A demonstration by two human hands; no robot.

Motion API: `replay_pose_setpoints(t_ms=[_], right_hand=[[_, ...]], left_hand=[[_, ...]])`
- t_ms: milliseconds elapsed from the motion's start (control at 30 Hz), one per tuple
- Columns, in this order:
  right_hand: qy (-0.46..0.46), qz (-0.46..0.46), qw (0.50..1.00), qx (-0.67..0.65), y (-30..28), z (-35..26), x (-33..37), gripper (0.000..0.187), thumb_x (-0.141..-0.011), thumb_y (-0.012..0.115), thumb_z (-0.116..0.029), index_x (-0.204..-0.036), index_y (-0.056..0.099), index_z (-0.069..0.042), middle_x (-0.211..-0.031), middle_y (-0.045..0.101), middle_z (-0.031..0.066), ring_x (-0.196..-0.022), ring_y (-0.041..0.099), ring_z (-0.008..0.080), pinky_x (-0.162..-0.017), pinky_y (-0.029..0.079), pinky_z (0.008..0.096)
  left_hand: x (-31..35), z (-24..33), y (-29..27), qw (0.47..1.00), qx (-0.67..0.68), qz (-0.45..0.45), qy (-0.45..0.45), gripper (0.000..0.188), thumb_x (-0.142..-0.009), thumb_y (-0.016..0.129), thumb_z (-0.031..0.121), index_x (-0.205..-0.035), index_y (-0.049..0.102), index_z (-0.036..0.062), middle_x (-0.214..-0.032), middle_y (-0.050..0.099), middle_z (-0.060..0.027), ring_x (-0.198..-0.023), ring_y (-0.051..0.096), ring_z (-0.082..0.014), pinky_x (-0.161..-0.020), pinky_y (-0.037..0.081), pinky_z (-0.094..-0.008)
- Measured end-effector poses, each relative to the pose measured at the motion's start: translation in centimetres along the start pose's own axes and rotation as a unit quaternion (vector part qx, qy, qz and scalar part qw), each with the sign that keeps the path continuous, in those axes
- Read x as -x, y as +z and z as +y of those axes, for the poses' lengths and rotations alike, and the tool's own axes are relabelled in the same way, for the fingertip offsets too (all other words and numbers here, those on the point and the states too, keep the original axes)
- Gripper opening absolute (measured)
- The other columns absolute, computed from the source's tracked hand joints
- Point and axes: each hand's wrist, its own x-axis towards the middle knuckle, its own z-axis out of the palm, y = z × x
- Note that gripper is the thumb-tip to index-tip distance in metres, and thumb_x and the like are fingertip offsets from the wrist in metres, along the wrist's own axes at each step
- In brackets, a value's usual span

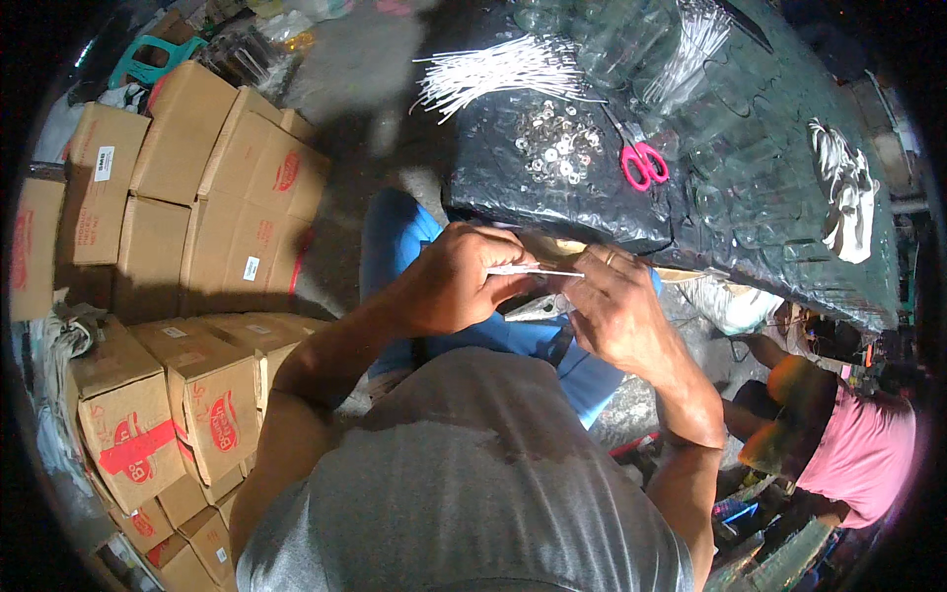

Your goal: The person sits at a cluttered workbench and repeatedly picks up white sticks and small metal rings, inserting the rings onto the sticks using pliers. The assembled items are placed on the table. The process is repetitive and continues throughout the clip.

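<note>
My left hand (462, 278) is closed in front of my lap, at the near edge of the black-covered worktop (483, 178). White candle wicks (515, 268) stick out between its thumb and fingers. Facing it, my right hand (617, 306) pinches the end of one wick; whether a metal tab is in those fingertips is too small to make out. Beyond both hands lies a heap of small round metal wick tabs (560, 146). A loose pile of white wicks (498, 74) is at the far side, and pink-handled scissors (643, 166) lie right of the tabs.
Clear glass jars (730, 168) crowd the dark table to the right, with another wick bundle (695, 44) and white cloth gloves (846, 192). Stacked cardboard boxes (158, 227) fill the left. A person in a pink shirt (863, 449) is at the lower right.
</note>
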Motion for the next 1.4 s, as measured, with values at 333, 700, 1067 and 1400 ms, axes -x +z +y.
replay_pose_setpoints(t_ms=[333,700,1067,1400], right_hand=[[0.215,0.099,0.953,-0.188,0.7,1.0,0.2,0.021,-0.076,0.074,-0.001,-0.097,0.069,0.002,-0.093,0.068,0.0138,-0.085,0.067,0.0263,-0.077,0.054,0.0374],[0.341,0.283,0.661,-0.606,5.9,0.5,0.2,0.006,-0.089,0.07,0.002,-0.095,0.068,0.0,-0.091,0.071,0.0062,-0.074,0.06,0.009,-0.066,0.05,0.0231],[0.332,0.249,0.749,-0.516,5.5,-0.3,-0.1,0.005,-0.091,0.071,-0.002,-0.095,0.07,0.001,-0.086,0.071,0.002,-0.078,0.061,0.007,-0.071,0.05,0.0234],[0.297,0.291,0.733,-0.539,6.0,0.0,-0.3,0.009,-0.093,0.069,-0.003,-0.099,0.069,0.003,-0.087,0.07,0.0039,-0.078,0.061,0.0095,-0.07,0.05,0.0245]], left_hand=[[0.4,-0.8,2.3,0.975,0.119,0.1,-0.159,0.012,-0.085,0.074,0.009,-0.091,0.073,-0.0004,-0.08,0.072,-0.0143,-0.072,0.069,-0.0185,-0.067,0.051,-0.0315],[-0.4,0.7,2.5,0.957,0.173,0.144,-0.184,0.014,-0.092,0.071,0.01,-0.097,0.073,-0.0032,-0.083,0.072,-0.0049,-0.076,0.063,-0.0084,-0.068,0.05,-0.0262],[-0.2,0.6,2.3,0.939,0.24,0.129,-0.212,0.017,-0.091,0.071,0.015,-0.093,0.073,-0.0014,-0.065,0.061,0.0011,-0.054,0.049,-0.0034,-0.05,0.038,-0.022],[-0.2,1.0,1.9,0.908,0.321,0.12,-0.243,0.016,-0.09,0.07,0.012,-0.095,0.075,-0.0028,-0.081,0.071,-0.0065,-0.072,0.06,-0.0084,-0.066,0.047,-0.0247]])
